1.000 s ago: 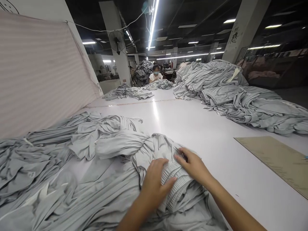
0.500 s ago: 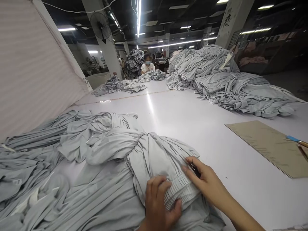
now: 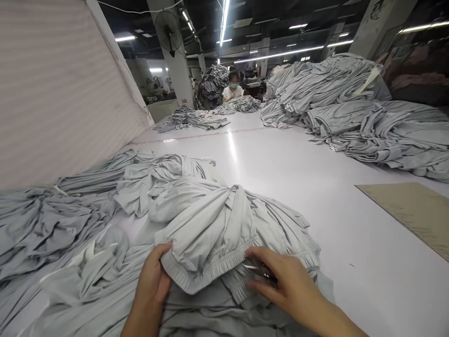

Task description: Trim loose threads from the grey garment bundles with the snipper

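A light grey garment (image 3: 206, 224) with a gathered elastic waistband (image 3: 217, 267) lies bunched over more grey cloth at the front of the table. My left hand (image 3: 154, 276) grips the left end of the waistband, thumb on top and fingers beneath. At the right part of the band is my right hand (image 3: 280, 285), its thumb and index finger at the band's edge. A small metal tool (image 3: 261, 270), probably thread snips, sits inside my right hand, partly hidden by the fingers.
Grey garments (image 3: 42, 224) spread over the left side. A tall grey pile (image 3: 326, 89) stands at the back right of the white table (image 3: 280, 164). A brown board (image 3: 410, 206) lies on the right. Across the table, a masked person (image 3: 233, 89) sits near a dark patterned heap (image 3: 213, 86).
My left hand has moved left and now holds the band's left end, which is spread wider. My right hand has shifted slightly left and down, and its tool shows more. The view has turned left.
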`<action>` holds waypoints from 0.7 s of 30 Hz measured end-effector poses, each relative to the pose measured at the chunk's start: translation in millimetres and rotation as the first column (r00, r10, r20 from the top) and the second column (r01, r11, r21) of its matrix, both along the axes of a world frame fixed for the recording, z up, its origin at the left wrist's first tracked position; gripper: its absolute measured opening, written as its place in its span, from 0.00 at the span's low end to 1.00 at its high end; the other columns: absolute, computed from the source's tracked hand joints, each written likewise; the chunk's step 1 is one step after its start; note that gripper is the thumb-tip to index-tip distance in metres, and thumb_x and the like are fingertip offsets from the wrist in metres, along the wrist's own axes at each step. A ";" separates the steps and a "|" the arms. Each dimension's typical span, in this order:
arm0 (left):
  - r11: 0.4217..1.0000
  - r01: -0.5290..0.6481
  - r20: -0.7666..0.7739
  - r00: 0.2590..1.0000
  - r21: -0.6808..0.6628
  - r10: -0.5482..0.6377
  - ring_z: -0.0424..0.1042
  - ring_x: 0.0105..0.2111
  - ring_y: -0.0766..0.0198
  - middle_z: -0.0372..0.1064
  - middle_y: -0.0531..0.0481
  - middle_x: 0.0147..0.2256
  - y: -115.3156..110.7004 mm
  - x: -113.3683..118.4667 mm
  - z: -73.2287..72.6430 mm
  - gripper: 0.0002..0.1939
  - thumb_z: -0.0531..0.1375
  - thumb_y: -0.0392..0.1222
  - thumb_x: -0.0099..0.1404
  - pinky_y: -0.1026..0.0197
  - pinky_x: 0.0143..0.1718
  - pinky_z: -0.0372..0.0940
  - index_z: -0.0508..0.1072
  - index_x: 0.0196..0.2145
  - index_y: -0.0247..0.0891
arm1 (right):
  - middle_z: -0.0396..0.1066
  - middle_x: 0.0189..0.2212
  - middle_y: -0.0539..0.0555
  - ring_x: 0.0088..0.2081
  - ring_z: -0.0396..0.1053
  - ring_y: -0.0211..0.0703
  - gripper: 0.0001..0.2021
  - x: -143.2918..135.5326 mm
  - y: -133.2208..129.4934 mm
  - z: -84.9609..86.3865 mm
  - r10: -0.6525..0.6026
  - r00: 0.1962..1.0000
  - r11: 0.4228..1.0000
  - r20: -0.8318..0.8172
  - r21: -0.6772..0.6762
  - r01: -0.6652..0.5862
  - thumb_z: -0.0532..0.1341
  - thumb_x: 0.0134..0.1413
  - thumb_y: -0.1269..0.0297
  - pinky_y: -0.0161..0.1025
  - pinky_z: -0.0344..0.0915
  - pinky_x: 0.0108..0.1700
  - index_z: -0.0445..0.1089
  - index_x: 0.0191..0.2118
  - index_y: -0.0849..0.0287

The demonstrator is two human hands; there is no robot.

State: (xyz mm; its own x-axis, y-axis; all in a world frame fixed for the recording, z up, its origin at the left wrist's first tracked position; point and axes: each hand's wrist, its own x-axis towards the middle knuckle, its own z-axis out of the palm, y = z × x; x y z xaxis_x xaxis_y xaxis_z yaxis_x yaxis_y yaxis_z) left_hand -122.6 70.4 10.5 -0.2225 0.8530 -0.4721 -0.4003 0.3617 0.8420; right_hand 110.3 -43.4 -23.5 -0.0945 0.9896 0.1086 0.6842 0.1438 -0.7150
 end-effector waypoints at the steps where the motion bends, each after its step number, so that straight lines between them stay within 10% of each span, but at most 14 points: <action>1: 1.000 0.008 0.006 1.000 -0.004 -0.008 0.77 0.30 0.55 0.75 0.48 0.23 -0.3 -1.0 -2.8 0.17 0.56 0.27 0.49 0.57 0.36 0.73 0.76 0.38 0.29 | 0.75 0.39 0.50 0.28 0.72 0.42 0.17 -0.6 -0.7 -4.0 -0.010 0.998 0.999 0.055 0.046 0.008 0.64 0.55 0.65 0.37 0.65 0.30 0.63 0.50 0.52; 5: 0.999 0.047 0.009 0.999 0.010 -0.047 0.77 0.32 0.57 0.76 0.46 0.26 -4.2 7.5 -12.1 0.15 0.55 0.27 0.54 0.58 0.38 0.72 0.73 0.39 0.28 | 0.67 0.55 0.58 0.29 0.74 0.44 0.23 -14.7 8.4 -10.6 -0.103 0.947 0.972 0.304 0.233 0.031 0.61 0.54 0.67 0.39 0.67 0.28 0.59 0.56 0.54; 9: 0.996 0.078 -0.080 0.994 0.050 -0.074 0.77 0.35 0.57 0.76 0.45 0.27 -0.1 5.2 -17.9 0.14 0.54 0.30 0.55 0.58 0.41 0.71 0.72 0.40 0.28 | 0.75 0.46 0.55 0.22 0.73 0.43 0.20 -26.5 27.0 -11.8 -0.197 0.863 0.962 0.465 0.263 0.078 0.61 0.47 0.76 0.37 0.62 0.22 0.67 0.48 0.56; 16: 0.949 0.305 -0.480 0.845 0.076 -0.234 0.72 0.44 0.46 0.76 0.43 0.34 -4.5 -14.4 -29.4 0.12 0.62 0.37 0.50 0.48 0.49 0.63 0.74 0.35 0.35 | 0.76 0.36 0.51 0.29 0.73 0.42 0.12 33.3 14.9 25.4 -0.358 0.921 0.876 0.151 0.395 0.276 0.53 0.53 0.69 0.35 0.67 0.31 0.66 0.44 0.53; 18: 0.904 0.421 -0.653 0.706 0.075 -0.274 0.69 0.47 0.42 0.76 0.43 0.37 -13.9 -11.0 -34.4 0.13 0.64 0.37 0.47 0.45 0.52 0.58 0.75 0.35 0.37 | 0.72 0.27 0.48 0.22 0.66 0.40 0.08 59.4 6.4 34.2 -0.516 0.857 0.790 0.010 0.393 0.471 0.56 0.52 0.61 0.33 0.63 0.25 0.67 0.39 0.52; 21: 0.791 0.597 -0.971 0.237 0.132 -0.016 0.65 0.52 0.39 0.70 0.35 0.49 -33.5 4.2 -40.0 0.20 0.60 0.36 0.55 0.40 0.51 0.56 0.72 0.47 0.36 | 0.64 0.19 0.45 0.18 0.58 0.38 0.08 81.9 -3.1 26.8 -0.623 0.782 0.752 -0.025 0.255 0.608 0.57 0.51 0.57 0.33 0.58 0.22 0.67 0.35 0.52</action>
State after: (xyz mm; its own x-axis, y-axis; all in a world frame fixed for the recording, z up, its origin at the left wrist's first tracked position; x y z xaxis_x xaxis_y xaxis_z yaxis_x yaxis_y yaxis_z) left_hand -118.4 36.9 -29.5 0.0943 0.9672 0.2358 0.7664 -0.2217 0.6029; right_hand 192.2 -46.5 3.3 0.5123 0.7797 0.3599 0.7227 -0.1650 -0.6712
